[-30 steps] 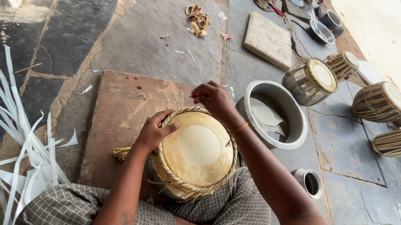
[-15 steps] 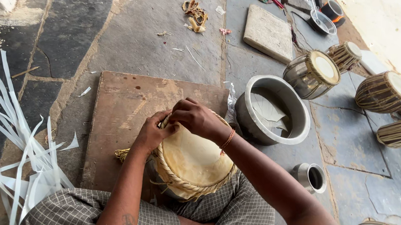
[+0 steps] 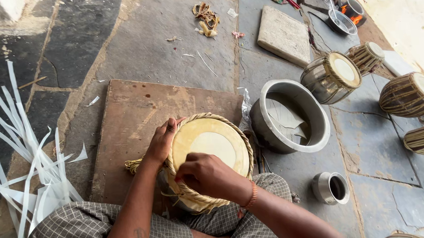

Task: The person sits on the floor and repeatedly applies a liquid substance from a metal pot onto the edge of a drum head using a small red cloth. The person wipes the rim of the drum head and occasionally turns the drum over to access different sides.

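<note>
A small drum (image 3: 212, 144) with a pale skin head and a braided straw-coloured rim rests between my knees, over a brown wooden board (image 3: 138, 118). My left hand (image 3: 163, 139) grips the drum's left rim, thumb up on the braid. My right hand (image 3: 205, 174) lies over the near edge of the head, fingers curled on the braided rim at the lower left. The drum's body is mostly hidden under my hands and lap.
A metal basin (image 3: 290, 116) holding pale scraps stands right of the drum, a small metal cup (image 3: 330, 187) near my right knee. Several finished drums (image 3: 334, 76) lie at the right. White strips (image 3: 23, 165) fan out at left. A stone slab (image 3: 284, 35) lies farther back.
My right hand has come from the drum's far rim down across the head to its near edge. My left hand has stayed on the left rim.
</note>
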